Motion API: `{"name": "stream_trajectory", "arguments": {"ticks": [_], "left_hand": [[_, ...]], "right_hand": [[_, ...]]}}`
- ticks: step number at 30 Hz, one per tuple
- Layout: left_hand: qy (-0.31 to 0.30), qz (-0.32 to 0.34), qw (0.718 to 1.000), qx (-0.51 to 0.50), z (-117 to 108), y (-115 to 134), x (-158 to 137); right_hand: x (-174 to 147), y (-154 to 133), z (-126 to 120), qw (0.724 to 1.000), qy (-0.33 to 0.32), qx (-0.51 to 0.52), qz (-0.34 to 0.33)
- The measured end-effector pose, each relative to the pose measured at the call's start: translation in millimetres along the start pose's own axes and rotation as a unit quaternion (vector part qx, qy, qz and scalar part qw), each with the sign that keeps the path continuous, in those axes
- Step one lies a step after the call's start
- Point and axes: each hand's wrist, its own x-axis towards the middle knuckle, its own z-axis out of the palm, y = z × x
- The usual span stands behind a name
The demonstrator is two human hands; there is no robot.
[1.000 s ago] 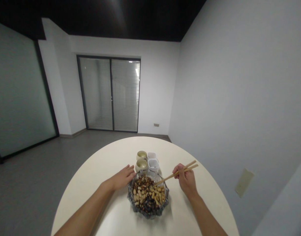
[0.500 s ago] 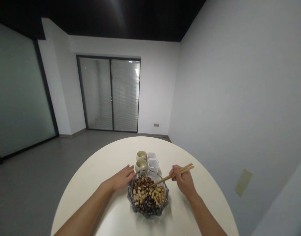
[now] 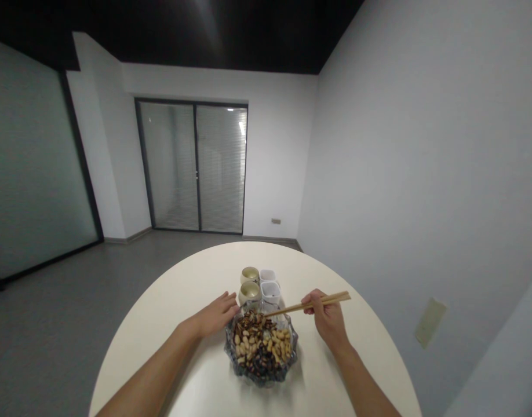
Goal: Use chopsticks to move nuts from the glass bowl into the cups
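A pair of wooden chopsticks (image 3: 309, 305) is gripped in my right hand (image 3: 327, 317), to the right of a scalloped glass dish (image 3: 294, 353). Their tips reach over the dish's back part, beside dark brown striped seeds (image 3: 247, 323); I cannot tell whether anything is pinched between them. Pale pistachio-like nuts (image 3: 245, 346) lie in the left part, peanuts (image 3: 280, 343) in the right, and dark, nearly black seeds (image 3: 265, 362) at the front. My left hand (image 3: 216, 314) rests with fingers extended, fingertips at the dish's left back rim.
Behind the dish stand two yellowish round cups (image 3: 250, 291) and two white square cups (image 3: 270, 291), close together. All stand on a round cream table (image 3: 179, 284). A white wall (image 3: 400, 174) runs along the right; glass doors (image 3: 196, 168) are at the back.
The chopstick tips have moved back and slightly left, from the middle of the dish to its rear. The chopsticks lie flatter now. My left hand has stayed in place.
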Motion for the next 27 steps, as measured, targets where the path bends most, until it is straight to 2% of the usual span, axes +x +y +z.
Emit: {"name": "stream_trajectory", "arguments": {"ticks": [9,18,27], "left_hand": [[-0.003,0.006,1.0,0.006,3,-5,1],[0.0,0.001,1.0,-0.003,2,-3,3],[-0.002,-0.005,1.0,0.006,-2,3,2]], "right_hand": [[0,1,-2,1.0,0.008,0.001,-0.023],[-1,-9,-5,0.995,-0.069,-0.061,-0.046],[-3,-13,-2,0.994,-0.082,-0.053,-0.049]]}}
